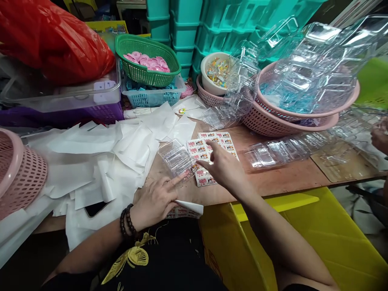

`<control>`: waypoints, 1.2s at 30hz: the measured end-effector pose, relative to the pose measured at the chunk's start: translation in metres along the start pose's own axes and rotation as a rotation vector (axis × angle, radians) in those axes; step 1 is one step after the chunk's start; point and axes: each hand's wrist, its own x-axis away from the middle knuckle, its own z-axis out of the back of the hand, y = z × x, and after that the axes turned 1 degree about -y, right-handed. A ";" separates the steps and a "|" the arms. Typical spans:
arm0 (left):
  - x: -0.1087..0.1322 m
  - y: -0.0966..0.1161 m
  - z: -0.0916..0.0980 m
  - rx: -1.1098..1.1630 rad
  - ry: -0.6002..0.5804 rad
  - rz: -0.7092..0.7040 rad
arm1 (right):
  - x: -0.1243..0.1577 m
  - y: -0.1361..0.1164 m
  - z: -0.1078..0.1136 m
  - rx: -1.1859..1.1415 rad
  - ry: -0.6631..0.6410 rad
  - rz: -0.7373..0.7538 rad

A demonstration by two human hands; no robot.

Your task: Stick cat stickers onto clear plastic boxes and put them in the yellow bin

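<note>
Clear box (176,157) meets left fingers (176,179), grip unclear; right fingers (206,165) stand apart; green basket (142,77) holds pink pieces (148,62).

- My feed shows the desk (266,182) in moderate light, apparently from above; white sheets (130,139) read brightest.
- I get glare off the clear trays (324,76) and sheen on the red bag (60,40).
- The sticker sheets (200,150) look fairly sharp.
- Lower left falls nearly black.
- Wide-angle distortion leans the teal crates (215,38).

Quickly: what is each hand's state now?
Left hand: forefinger at clear container; grip cannot be told.
Right hand: thumb and forefinger open over sticker sheets.
</note>
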 end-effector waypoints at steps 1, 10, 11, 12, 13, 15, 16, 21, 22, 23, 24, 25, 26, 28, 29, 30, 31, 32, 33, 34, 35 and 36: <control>0.001 0.001 0.001 0.020 0.010 -0.011 | 0.009 -0.001 0.003 -0.022 0.061 0.038; 0.012 0.001 0.021 0.549 0.091 0.236 | 0.074 -0.021 -0.003 -0.325 -0.388 0.248; 0.013 -0.001 0.022 0.647 0.051 0.299 | 0.074 -0.020 -0.003 -0.304 -0.404 0.222; 0.015 -0.003 0.021 0.724 0.016 0.357 | 0.074 -0.021 -0.002 -0.268 -0.404 0.228; 0.016 -0.005 0.020 0.775 -0.010 0.403 | 0.074 -0.022 -0.002 -0.227 -0.384 0.256; 0.018 -0.007 0.015 0.832 -0.032 0.454 | 0.075 -0.026 -0.003 -0.178 -0.303 0.328; 0.019 -0.007 0.013 0.860 -0.033 0.465 | 0.075 -0.029 -0.004 -0.188 -0.266 0.345; 0.020 -0.009 0.003 1.153 0.009 0.476 | 0.076 -0.036 -0.012 -0.455 -0.250 0.202; 0.020 -0.010 0.001 1.202 0.011 0.487 | 0.076 -0.035 -0.015 -0.504 -0.257 0.180; 0.020 -0.011 -0.001 1.237 0.010 0.505 | 0.076 -0.034 -0.018 -0.533 -0.247 0.176; 0.021 -0.012 -0.004 1.258 0.012 0.528 | 0.077 -0.033 -0.021 -0.535 -0.215 0.199; 0.021 -0.013 -0.006 1.269 0.021 0.553 | 0.077 -0.032 -0.025 -0.512 -0.154 0.249; 0.021 -0.014 -0.009 1.278 0.036 0.576 | 0.077 -0.031 -0.028 -0.463 -0.067 0.321; 0.020 -0.015 -0.013 1.298 0.069 0.608 | 0.077 -0.029 -0.035 -0.314 0.130 0.473; 0.020 -0.015 -0.015 1.322 0.068 0.614 | 0.078 -0.029 -0.038 -0.237 0.209 0.526; 0.020 -0.014 -0.016 1.359 0.053 0.615 | 0.078 -0.029 -0.041 -0.168 0.271 0.555; 0.019 -0.014 -0.017 1.402 0.029 0.609 | 0.078 -0.030 -0.043 -0.105 0.317 0.568; 0.019 -0.013 -0.018 1.441 0.005 0.596 | 0.079 -0.030 -0.044 -0.048 0.352 0.579; 0.018 -0.013 -0.020 1.468 -0.011 0.575 | 0.081 -0.030 -0.045 -0.002 0.386 0.603; 0.017 -0.014 -0.021 1.478 -0.019 0.550 | 0.083 -0.030 -0.045 0.034 0.422 0.655; 0.017 -0.014 -0.022 1.471 -0.017 0.529 | 0.086 -0.030 -0.045 0.061 0.464 0.747; 0.016 -0.016 -0.023 1.446 -0.013 0.517 | 0.088 -0.029 -0.043 0.080 0.507 0.875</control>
